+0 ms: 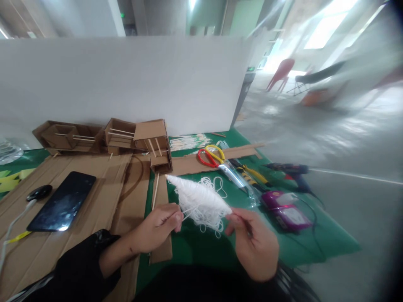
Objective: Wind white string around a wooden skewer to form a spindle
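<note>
My left hand [163, 224] is closed in a pinch on white yarn, a strand of which runs from the fingertips to the wound bundle. My right hand [253, 243] grips the near right end of a spindle-shaped bundle of white yarn [201, 193], tapered at both ends. A thin pale tip sticks out at its far left end, perhaps a stick; the core is hidden under the windings. Below and behind the bundle lies a loose heap of white yarn [209, 220] on the green tabletop, partly covered by the bundle.
Scissors [231, 174] with red and yellow handles, pliers [252, 172], a purple box-like device [286, 212] and a glue gun or drill-like tool [291, 170] lie right. Left are a cardboard structure [151, 134], cardboard sheets [103, 201], a phone [63, 201] and a mouse [39, 192]. A white panel [126, 79] stands behind.
</note>
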`<control>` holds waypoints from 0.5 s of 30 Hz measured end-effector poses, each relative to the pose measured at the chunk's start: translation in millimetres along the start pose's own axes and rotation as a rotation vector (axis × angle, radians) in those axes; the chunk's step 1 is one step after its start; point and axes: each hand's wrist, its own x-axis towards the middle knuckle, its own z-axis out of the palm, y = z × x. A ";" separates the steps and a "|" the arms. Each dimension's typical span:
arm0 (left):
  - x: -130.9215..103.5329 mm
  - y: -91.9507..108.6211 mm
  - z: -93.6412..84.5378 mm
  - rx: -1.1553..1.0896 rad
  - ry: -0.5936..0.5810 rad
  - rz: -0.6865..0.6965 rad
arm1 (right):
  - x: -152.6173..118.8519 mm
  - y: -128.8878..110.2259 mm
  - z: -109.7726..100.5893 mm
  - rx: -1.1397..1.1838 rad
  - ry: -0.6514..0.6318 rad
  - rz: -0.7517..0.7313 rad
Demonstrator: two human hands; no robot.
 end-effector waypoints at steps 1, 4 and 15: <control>-0.1 -0.1 0.4 0.005 -0.001 0.003 | 0.1 -0.6 0.0 0.010 -0.010 0.015; -1.5 -2.4 1.3 0.027 0.011 0.009 | 0.1 -3.1 0.5 0.059 -0.080 0.017; -6.6 -13.2 5.1 0.130 0.081 -0.030 | -6.2 -6.4 1.6 0.198 -0.343 0.118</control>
